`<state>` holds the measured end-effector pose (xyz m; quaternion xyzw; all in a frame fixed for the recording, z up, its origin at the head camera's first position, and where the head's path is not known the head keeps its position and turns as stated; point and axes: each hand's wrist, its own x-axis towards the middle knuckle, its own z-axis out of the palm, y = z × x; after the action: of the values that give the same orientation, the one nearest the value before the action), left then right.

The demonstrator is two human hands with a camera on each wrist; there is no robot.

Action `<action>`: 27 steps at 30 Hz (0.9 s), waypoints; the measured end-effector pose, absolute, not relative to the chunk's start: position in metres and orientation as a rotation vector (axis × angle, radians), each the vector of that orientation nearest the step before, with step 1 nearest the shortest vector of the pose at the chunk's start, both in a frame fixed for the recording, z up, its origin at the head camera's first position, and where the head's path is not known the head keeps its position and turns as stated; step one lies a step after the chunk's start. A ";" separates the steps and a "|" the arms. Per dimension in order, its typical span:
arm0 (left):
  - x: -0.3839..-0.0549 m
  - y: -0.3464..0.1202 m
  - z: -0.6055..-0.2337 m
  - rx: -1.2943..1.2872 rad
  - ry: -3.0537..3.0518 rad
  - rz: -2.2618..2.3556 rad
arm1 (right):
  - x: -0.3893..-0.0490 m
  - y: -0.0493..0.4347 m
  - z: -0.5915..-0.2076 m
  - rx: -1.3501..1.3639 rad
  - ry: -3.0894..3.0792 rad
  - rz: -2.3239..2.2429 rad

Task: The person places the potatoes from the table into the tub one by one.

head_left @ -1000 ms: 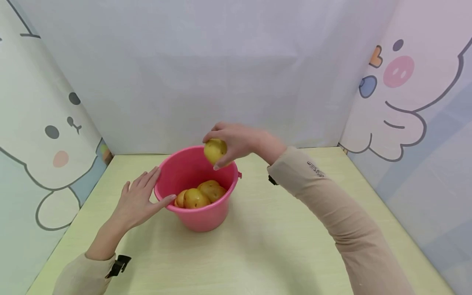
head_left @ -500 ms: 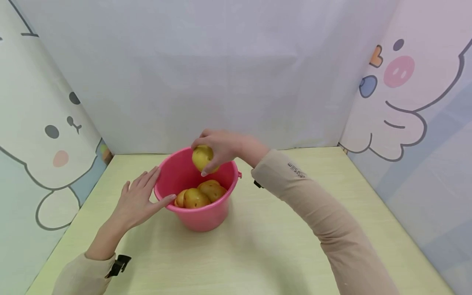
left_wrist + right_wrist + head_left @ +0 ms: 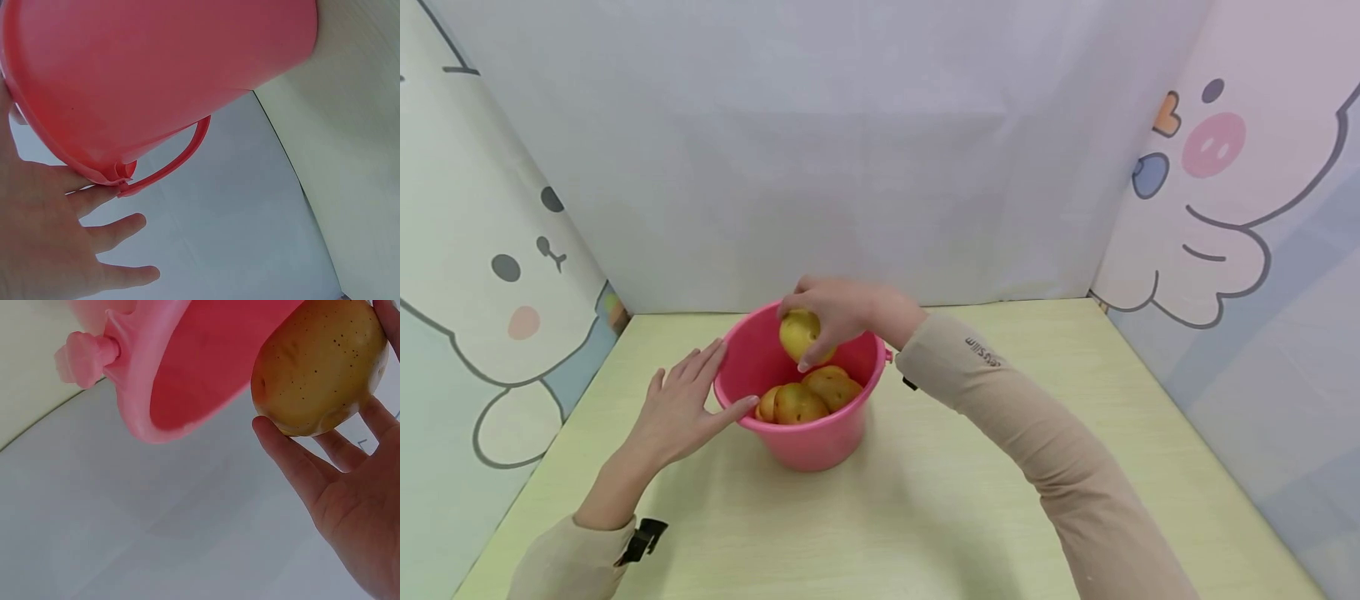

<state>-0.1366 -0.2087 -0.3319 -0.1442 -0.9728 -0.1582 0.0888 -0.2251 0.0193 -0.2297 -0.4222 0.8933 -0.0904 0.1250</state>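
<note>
A pink bucket stands upright on the table, with several yellow potatoes lying inside it. Over the bucket's mouth, my right hand grips one more potato between thumb and fingers. The right wrist view shows that potato speckled with dark dots, close to the bucket's rim. My left hand rests on the left side of the rim, thumb and fingers spread. In the left wrist view some fingers of the left hand touch the rim near the handle, while others extend free.
The pale yellow table extends to the right and front of the bucket. A white sheet hangs behind it. Side panels with cartoon animals border the table left and right. A small lug juts from the bucket's right rim.
My right hand has moved left and down with the potato, from the bucket's back right edge to over its opening. The left hand and the bucket have stayed put.
</note>
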 end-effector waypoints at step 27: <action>-0.138 -0.211 -0.332 -0.422 -2.887 -0.462 | -0.240 0.062 -0.232 -1.232 2.652 -0.388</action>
<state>-0.1375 -0.2108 -0.3318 -0.1422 -0.9730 -0.1556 0.0939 -0.2401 0.0624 -0.2316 -0.4158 0.8949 -0.1308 0.0956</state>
